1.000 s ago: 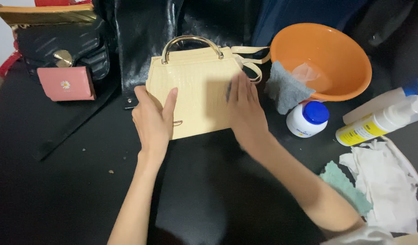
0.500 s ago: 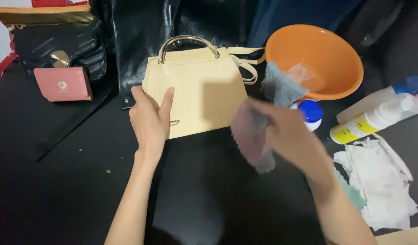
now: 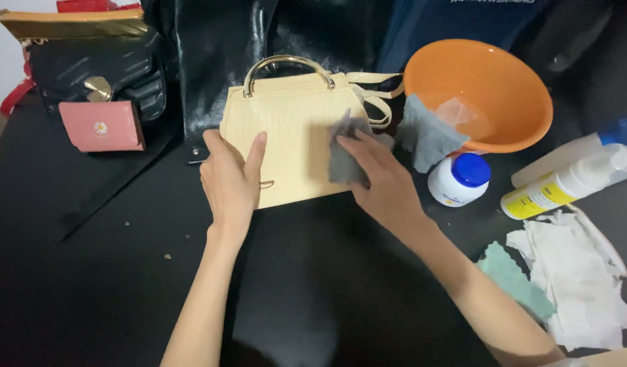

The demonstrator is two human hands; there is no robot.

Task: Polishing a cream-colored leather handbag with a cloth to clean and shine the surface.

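Observation:
A pale yellow handbag [image 3: 293, 129] with a metal handle lies flat on the black table. My left hand [image 3: 230, 180] rests flat on its lower left corner, fingers together, pinning it down. My right hand [image 3: 381, 183] presses a small grey cloth [image 3: 344, 153] against the bag's right half. A second grey cloth [image 3: 426, 136] hangs over the rim of the orange bowl [image 3: 504, 88] just right of the bag.
A white jar with a blue lid [image 3: 458, 180] stands below the bowl. Two bottles [image 3: 572, 180] lie at the right, above crumpled white wipes [image 3: 579, 278] and a green cloth [image 3: 514, 278]. A pink wallet [image 3: 101, 126] and dark bags [image 3: 96, 68] sit at back left.
My right hand lifted off the bag, swung out to the right with the grey cloth, and has come back to press it on the bag. My left hand stayed put.

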